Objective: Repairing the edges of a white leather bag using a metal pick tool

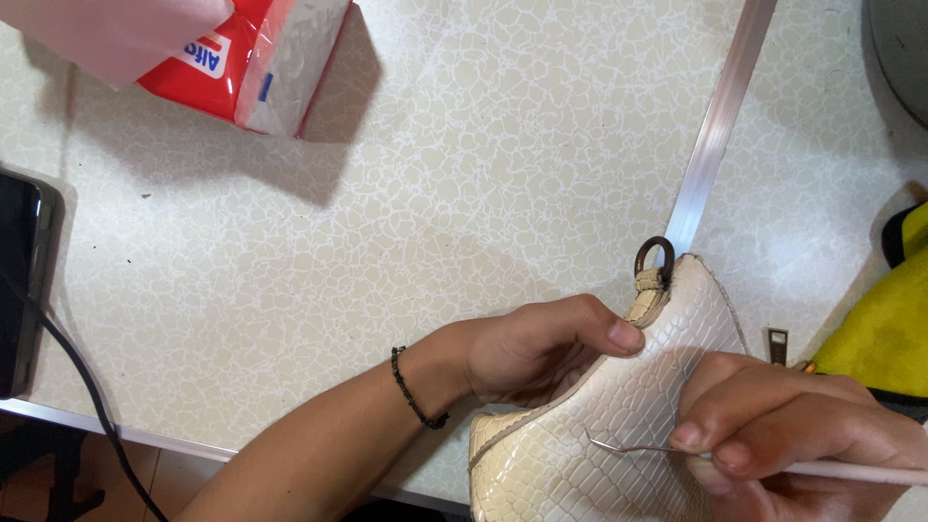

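Head view: cream crackle-patterned tabletop [464, 193], metal strip [717, 126].

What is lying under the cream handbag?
Under the cream handbag lies the pale crackle-patterned table, and the left hand grips the bag's edge. Whatever lies directly beneath the bag is covered, so it cannot be seen.

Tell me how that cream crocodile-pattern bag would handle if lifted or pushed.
The cream bag looks glossy, so it may feel slippery in a grip. Its wall seems to hold its shape under the left hand, suggesting it is fairly stiff rather than floppy. The dark ring at its corner would probably swing freely.
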